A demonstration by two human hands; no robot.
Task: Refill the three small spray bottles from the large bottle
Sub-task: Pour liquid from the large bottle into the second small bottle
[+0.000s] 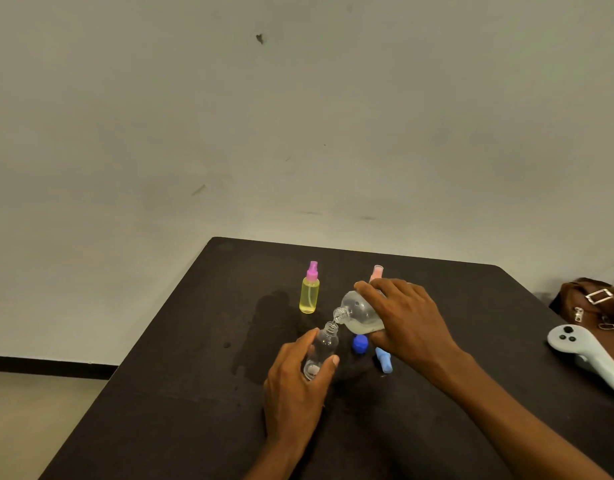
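Both forearms reach forward over the table (160, 393), coming in from the near edge. The left hand (295, 382) sits nearer the near edge, palm turned inward, its fingers (307, 341) curled round the far side of a small clear bottle (324, 351) and the thumb pressed against its near side, holding it upright with the wrist fairly straight. The right hand (402, 320) is farther from the near edge and higher above the table, back of the hand up, wrist bent down. Its fingers wrap over the top of the large bottle (359, 311), thumb underneath, tipping it towards the left hand.
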